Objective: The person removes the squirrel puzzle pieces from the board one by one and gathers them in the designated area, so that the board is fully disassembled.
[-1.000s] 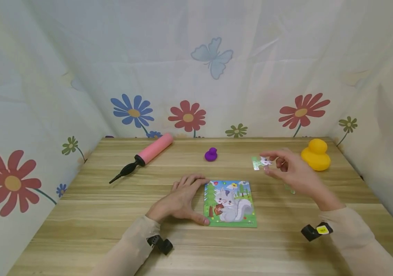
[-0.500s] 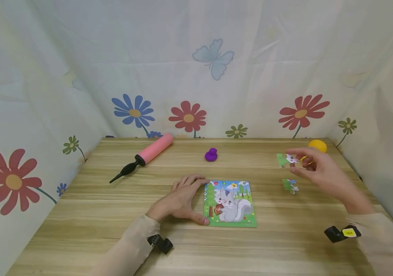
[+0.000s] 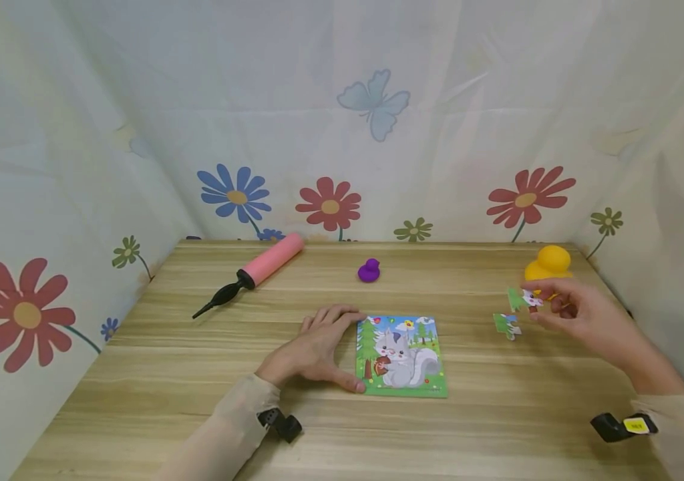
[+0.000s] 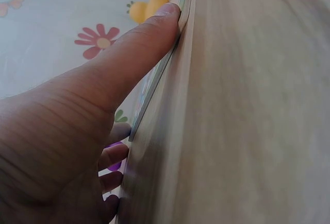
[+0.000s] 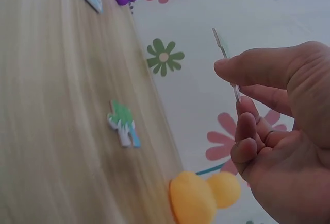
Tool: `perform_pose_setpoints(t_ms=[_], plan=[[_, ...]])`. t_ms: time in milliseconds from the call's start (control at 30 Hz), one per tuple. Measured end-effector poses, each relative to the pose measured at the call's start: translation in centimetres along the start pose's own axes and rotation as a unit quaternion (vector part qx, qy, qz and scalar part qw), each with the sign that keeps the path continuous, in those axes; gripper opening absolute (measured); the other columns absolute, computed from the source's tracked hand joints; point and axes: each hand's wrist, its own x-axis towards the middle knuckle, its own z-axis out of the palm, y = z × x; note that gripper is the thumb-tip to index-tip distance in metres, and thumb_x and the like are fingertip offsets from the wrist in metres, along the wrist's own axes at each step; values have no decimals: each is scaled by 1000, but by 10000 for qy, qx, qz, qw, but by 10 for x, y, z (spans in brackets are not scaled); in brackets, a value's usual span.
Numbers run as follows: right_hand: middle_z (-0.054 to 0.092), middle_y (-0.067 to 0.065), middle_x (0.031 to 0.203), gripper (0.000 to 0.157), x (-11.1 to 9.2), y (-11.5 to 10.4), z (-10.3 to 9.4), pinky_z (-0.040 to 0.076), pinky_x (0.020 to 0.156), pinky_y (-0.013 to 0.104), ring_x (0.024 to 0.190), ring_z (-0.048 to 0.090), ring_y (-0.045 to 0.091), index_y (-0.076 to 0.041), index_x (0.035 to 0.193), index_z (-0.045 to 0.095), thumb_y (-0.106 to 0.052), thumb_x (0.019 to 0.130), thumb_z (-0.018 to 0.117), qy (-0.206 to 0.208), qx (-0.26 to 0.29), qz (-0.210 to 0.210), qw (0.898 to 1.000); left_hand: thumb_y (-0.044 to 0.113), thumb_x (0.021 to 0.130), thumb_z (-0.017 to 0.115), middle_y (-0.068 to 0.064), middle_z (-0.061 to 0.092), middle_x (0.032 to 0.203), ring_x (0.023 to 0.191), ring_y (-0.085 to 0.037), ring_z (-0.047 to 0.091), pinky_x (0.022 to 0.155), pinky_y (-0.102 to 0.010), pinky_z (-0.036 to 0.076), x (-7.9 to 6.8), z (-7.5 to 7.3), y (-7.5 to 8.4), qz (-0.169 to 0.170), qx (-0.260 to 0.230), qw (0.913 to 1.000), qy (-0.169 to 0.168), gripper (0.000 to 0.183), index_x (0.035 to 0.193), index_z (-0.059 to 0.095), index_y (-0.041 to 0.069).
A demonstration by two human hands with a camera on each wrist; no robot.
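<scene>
A square jigsaw puzzle (image 3: 402,354) with a grey squirrel holding an acorn lies flat on the wooden table. My left hand (image 3: 316,347) rests at its left side, fingers spread; the thumb touches the lower left corner and the index finger reaches the upper left one. To the right, my right hand (image 3: 588,317) pinches a jigsaw piece (image 3: 516,300) showing green and part of the squirrel's face. In the right wrist view that piece (image 5: 221,44) appears edge-on between thumb and fingers, raised above the table. Below it lies a second, loose jigsaw piece (image 3: 505,325), green and white.
A yellow rubber duck (image 3: 549,262) sits just behind my right hand. Farther back in the middle is a small purple duck (image 3: 369,270). A pink hand pump (image 3: 272,259) with a black nozzle lies at the back left. A flowered curtain (image 3: 372,153) surrounds the table's far edges.
My right hand has carried the jigsaw piece right, away from the puzzle, then lowered it near the loose piece, which came into full view. The left hand stays in place.
</scene>
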Motion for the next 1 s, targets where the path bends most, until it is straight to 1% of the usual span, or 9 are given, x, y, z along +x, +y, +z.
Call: perform_pose_setpoints(t_ms=[133,300,433,500,533,600,667,767,1000], plan=[[60,2,93,45,-8,14,5,44,64,27,81,52,15,-1,143,71,-3,99,83,-188,72,18,9998,72,71,98,-9,31,179,163,-37,26,124,-66,27,0,0,0,-5,-25,10000,11,130,174,36,20],[69,0,101,42,-18,28,15,49,67,25,82,56,12,-2,139,73,-5,98,85,-476,73,122,9988,72,71,98,-8,31,178,163,-37,26,124,-67,27,0,0,0,-1,-49,10000,17,130,174,36,21],[73,3,107,43,-25,34,23,53,71,25,85,60,11,-2,139,73,-9,99,86,-763,283,400,9959,72,72,97,-8,32,178,163,-37,26,123,-68,28,0,1,-1,10,-36,10000,36,129,174,37,21],[72,4,108,43,-28,36,26,53,72,25,86,59,12,-2,139,73,-11,99,85,-916,439,579,9931,72,72,97,-8,32,178,162,-37,26,123,-68,28,0,1,-1,15,-35,10000,28,129,174,36,21],[73,5,111,43,-29,37,27,53,72,25,86,59,13,-2,139,73,-12,99,85,-970,490,642,9920,72,72,97,-8,32,178,163,-37,26,123,-68,28,0,1,0,19,-46,10000,20,129,174,36,21],[71,6,110,43,-32,39,29,51,72,25,87,58,15,-3,140,73,-12,100,85,-1094,543,719,9899,71,72,98,-9,32,178,162,-38,26,123,-68,28,0,1,1,14,-68,10000,19,129,174,37,21],[70,6,110,43,-34,40,31,51,71,25,86,57,16,-4,140,74,-12,99,86,-1134,608,763,9887,71,72,98,-10,32,177,162,-38,27,123,-68,28,1,1,1,12,-71,10000,22,129,174,37,20],[67,5,103,44,-36,43,33,50,70,25,84,57,16,-5,139,75,-12,98,87,-1134,619,723,9890,70,72,98,-10,32,177,162,-38,27,123,-68,27,1,0,3,2,-86,10000,19,129,174,37,20],[68,3,104,43,-38,48,38,48,66,27,81,55,15,-6,140,76,-12,98,87,-1129,645,606,9896,70,72,98,-10,32,177,162,-38,27,124,-69,27,1,0,1,9,-40,10000,12,129,174,36,19]])
